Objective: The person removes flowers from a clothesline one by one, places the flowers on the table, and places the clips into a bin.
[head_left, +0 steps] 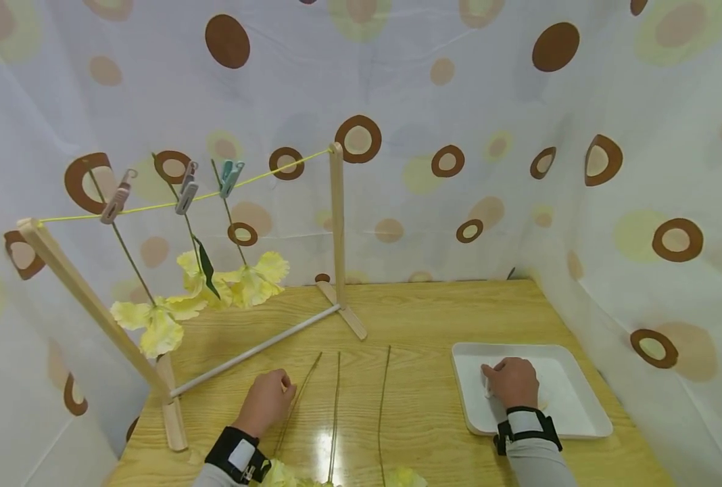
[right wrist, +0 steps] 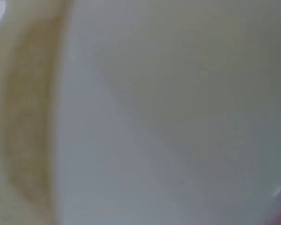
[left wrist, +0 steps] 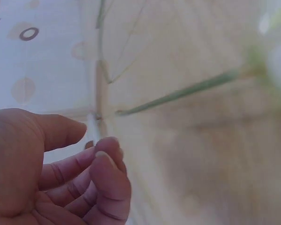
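While over tray [head_left: 570, 399], right hand [head_left: 515, 383] curled.

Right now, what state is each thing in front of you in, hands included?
Left hand: loosely curled, empty
Right hand: curled at a small pale item; grip unclear
White tray: right way up
Wooden rack: standing
Yellow line: strung across the rack
Three clothespins: closed on the line
Hanging flowers: upside down
Loose flower stems: lying on the table

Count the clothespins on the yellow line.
3: on the yellow line, a pinkish-grey clothespin at left, a grey clothespin in the middle and a teal clothespin at right. None on the line looks hidden; the right hand may cover others in the white tray.
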A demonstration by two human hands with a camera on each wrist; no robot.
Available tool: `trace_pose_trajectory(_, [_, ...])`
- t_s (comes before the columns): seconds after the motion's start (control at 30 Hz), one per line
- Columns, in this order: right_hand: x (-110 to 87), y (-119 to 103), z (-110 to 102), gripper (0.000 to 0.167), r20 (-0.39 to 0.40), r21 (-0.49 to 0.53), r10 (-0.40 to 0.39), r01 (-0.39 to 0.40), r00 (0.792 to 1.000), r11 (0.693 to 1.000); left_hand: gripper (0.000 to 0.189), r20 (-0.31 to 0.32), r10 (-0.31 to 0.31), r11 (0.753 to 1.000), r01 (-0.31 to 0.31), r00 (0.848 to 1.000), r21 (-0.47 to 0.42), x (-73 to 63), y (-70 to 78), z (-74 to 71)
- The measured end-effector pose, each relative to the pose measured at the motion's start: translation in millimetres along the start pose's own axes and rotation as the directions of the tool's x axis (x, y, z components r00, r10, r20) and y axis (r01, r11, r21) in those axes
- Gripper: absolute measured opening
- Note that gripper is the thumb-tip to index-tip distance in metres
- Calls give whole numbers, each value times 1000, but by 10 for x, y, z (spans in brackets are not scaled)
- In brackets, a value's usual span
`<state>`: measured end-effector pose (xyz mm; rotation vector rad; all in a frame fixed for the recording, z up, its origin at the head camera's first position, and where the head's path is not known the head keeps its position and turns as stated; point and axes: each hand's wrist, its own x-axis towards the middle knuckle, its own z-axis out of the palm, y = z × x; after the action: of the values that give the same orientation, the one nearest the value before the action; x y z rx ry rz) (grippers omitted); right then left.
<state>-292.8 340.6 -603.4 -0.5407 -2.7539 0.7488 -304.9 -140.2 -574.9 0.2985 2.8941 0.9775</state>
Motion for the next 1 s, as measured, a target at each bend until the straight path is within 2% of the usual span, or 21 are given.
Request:
trace_pose_trajectory(0.13, [139,-349,-23,31,-122,88,-75,86,990,992,16,-144,29,999,-31,989,-10,151,90,-331])
trace_pose_trajectory(0.2, [220,-648,-41,34,-167,150,-131,156,977,976,19,-237,45,999,-50,970,-17,245,164,-546])
trace_pose_trajectory(0.23, [259,-822,-54,35,-184,183,-163,196,969,963,21,-286,60,997,-68,956,-20,295,202,-658])
trace_pose_trajectory(0.3, [331,-1200,-82,37,-214,258,-231,283,949,924,22,-393,94,993,-116,915,-32,392,296,-884])
trace_pose_trajectory(0.33, [360,-1403,-100,36,-226,296,-267,327,937,898,22,-443,113,989,-143,889,-35,438,343,-988])
trace_pose_trajectory(0.43, [427,-2002,-136,35,-270,373,-377,458,886,807,22,-583,169,973,-228,794,-29,584,477,-1256])
trace_pose_trajectory(0.47, [440,-2195,-147,34,-280,396,-411,494,868,774,21,-616,174,969,-245,768,-31,626,520,-1329])
trace_pose_trajectory(0.5, [445,-2380,-159,34,-289,419,-442,527,849,739,21,-641,177,967,-254,747,-30,665,557,-1393])
trace_pose_trajectory(0.57, [438,-2730,-193,34,-295,463,-495,575,817,675,22,-672,171,963,-265,721,-40,744,615,-1494])
trace_pose_trajectory(0.63, [426,-3039,-223,35,-297,503,-536,607,790,616,25,-683,150,965,-257,715,-58,805,658,-1569])
trace_pose_trajectory(0.8, [407,-3663,-271,37,-271,607,-604,620,750,497,36,-697,86,968,-226,712,-112,906,717,-1706])
trace_pose_trajectory(1.0, [401,-4245,-335,45,-237,690,-660,602,713,402,49,-690,47,962,-219,722,-163,969,765,-1855])
